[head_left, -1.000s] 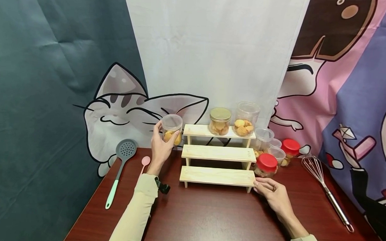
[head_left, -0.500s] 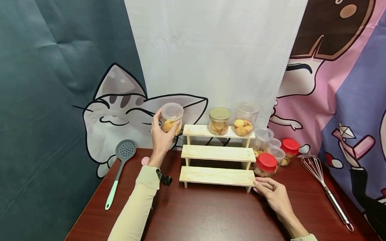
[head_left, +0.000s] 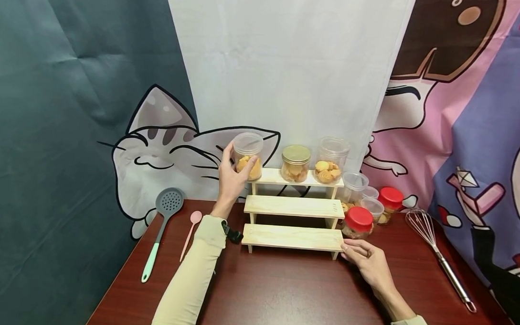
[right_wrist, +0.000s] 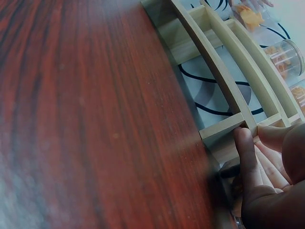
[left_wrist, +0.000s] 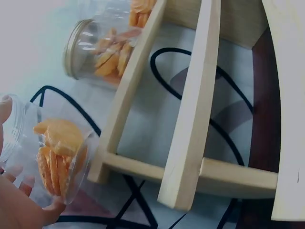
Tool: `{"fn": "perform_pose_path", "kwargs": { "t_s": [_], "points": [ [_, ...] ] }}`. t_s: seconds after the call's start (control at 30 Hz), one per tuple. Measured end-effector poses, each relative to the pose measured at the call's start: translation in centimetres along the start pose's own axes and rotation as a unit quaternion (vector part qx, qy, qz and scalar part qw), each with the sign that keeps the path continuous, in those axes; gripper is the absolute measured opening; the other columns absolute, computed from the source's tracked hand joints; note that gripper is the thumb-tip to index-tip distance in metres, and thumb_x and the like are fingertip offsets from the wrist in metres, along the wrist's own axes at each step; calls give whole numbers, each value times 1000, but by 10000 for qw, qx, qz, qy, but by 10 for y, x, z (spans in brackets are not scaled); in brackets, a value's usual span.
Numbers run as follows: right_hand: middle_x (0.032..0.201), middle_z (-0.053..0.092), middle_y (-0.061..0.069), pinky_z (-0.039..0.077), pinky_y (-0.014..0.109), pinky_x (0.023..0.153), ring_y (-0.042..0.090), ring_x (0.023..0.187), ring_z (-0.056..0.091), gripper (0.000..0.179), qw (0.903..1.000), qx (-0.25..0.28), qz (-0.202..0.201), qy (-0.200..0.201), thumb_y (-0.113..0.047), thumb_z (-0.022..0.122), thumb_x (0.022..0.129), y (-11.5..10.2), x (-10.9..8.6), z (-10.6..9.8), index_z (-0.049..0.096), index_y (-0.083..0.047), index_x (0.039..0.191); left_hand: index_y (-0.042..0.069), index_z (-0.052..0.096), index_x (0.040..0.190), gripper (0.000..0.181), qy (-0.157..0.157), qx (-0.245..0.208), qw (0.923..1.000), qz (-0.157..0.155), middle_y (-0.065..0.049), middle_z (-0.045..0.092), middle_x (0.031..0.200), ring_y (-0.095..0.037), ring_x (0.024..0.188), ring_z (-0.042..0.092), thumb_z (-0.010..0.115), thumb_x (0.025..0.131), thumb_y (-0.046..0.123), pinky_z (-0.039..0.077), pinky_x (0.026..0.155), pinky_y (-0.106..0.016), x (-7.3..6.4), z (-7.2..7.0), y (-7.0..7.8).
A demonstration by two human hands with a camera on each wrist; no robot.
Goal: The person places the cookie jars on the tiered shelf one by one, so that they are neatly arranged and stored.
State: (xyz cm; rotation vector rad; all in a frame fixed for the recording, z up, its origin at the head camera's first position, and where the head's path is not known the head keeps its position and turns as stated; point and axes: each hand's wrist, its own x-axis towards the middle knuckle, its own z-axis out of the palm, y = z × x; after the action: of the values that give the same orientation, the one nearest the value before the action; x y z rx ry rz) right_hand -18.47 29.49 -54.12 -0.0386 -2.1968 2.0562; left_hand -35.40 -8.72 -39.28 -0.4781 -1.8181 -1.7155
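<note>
My left hand (head_left: 232, 183) grips a clear plastic jar (head_left: 248, 145) of cookies at the left end of the top tier of a wooden three-tier display stand (head_left: 294, 207). In the left wrist view the jar (left_wrist: 62, 152) is beside the top board's end; whether it touches the wood I cannot tell. A gold-lidded jar (head_left: 296, 163) and a taller clear-lidded jar (head_left: 331, 160), both with cookies, stand on the same tier. With thumb and fingers, my right hand (head_left: 370, 264) pinches the right end of the bottom tier, also visible in the right wrist view.
Right of the stand cluster red-lidded jars (head_left: 359, 219) and clear-lidded containers (head_left: 355, 182). A whisk (head_left: 443, 262) lies at the table's right. A slotted turner (head_left: 163, 226) and a pink spoon (head_left: 191, 232) lie at the left. A printed curtain (head_left: 288, 77) hangs behind.
My left hand has lifted the jar and carried it rightward, from left of the stand to the top tier's left end. The right hand stays at the bottom tier.
</note>
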Motion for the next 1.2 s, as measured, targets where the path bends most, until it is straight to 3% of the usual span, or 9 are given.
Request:
{"fn": "perform_pose_path", "kwargs": {
  "t_s": [0.37, 0.53, 0.67, 0.8, 1.0, 1.2],
  "points": [
    [103, 85, 2, 66, 32, 85, 6, 93, 80, 44, 10000, -25, 27, 8, -12, 78, 102, 0, 0, 1, 65, 17, 133, 15, 44, 163, 81, -254, -5, 9996, -150, -9, 60, 155, -24, 147, 55, 87, 95, 27, 47, 124, -50, 0, 25, -4],
    [104, 85, 2, 66, 32, 85, 6, 93, 80, 45, 10000, 17, 44, -3, -12, 78, 101, 1, 0, 1, 65, 17, 133, 17, 44, 164, 82, -350, -23, 9990, -283, -6, 59, 157, -23, 148, 53, 87, 95, 32, 46, 123, -54, 2, 30, -8],
    [103, 85, 3, 66, 32, 85, 7, 92, 80, 45, 10000, -22, 54, -6, -13, 79, 101, 2, 0, 1, 66, 16, 133, 21, 43, 165, 83, -472, 41, 9982, -380, -4, 55, 160, -22, 152, 49, 86, 96, 36, 45, 124, -55, 1, 29, -12],
    [104, 85, 3, 66, 32, 85, 6, 92, 80, 45, 10000, -34, 40, -8, -14, 79, 101, 1, 0, 1, 66, 16, 133, 22, 40, 167, 89, -740, 554, 9946, -463, -7, 53, 163, -25, 154, 48, 88, 93, 38, 43, 127, -52, -3, 24, -16],
    [104, 85, 2, 66, 34, 85, 8, 93, 81, 45, 10000, -38, 15, 20, -13, 79, 101, 0, -1, -1, 66, 16, 133, 20, 51, 159, 86, -1277, 1591, 9748, -904, -9, 60, 156, -26, 147, 55, 92, 88, 46, 44, 123, -50, -16, 12, -34],
    [105, 84, 1, 66, 34, 86, 8, 94, 81, 45, 10000, -37, -10, -68, -13, 78, 102, -1, -1, -1, 65, 16, 134, 22, 51, 161, 88, -1334, 1664, 9724, -948, -11, 58, 160, -29, 152, 51, 91, 87, 48, 40, 126, -55, -23, 5, -43]
  ]
}}
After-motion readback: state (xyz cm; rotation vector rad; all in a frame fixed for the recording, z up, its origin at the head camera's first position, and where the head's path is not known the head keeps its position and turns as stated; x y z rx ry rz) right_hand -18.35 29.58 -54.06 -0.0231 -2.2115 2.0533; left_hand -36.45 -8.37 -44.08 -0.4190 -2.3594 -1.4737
